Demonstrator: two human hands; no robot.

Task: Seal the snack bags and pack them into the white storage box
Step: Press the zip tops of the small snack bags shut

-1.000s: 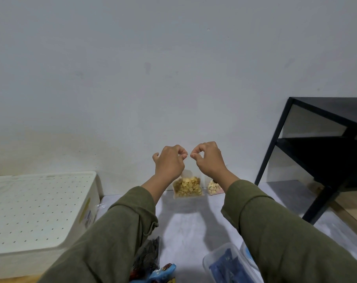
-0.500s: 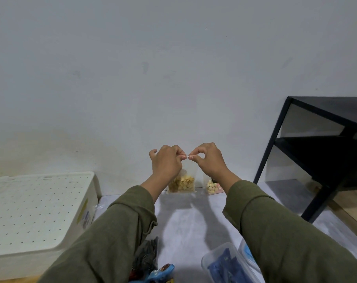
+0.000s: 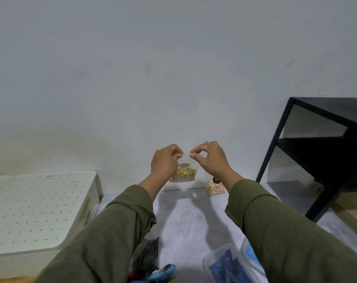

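A clear snack bag (image 3: 184, 173) with yellow pieces in its bottom hangs in the air before the wall. My left hand (image 3: 165, 163) pinches its top edge at the left and my right hand (image 3: 210, 160) pinches the same edge at the right, a small gap between the two pinches. A second clear bag (image 3: 214, 187) with pale and pink pieces stands on the grey mat against the wall, partly behind my right wrist. The white storage box (image 3: 91, 193) sits at the left with its perforated lid on.
A black metal shelf frame (image 3: 275, 152) stands at the right. Near the bottom edge lie a dark packet (image 3: 147, 257), a blue wrapper (image 3: 163, 271) and a clear tub (image 3: 224, 254) holding blue packets. The grey mat (image 3: 189, 227) covers the surface between my arms.
Both hands have drawn slightly apart along the bag's top edge, and the bag hangs a little lower and more in view between them.
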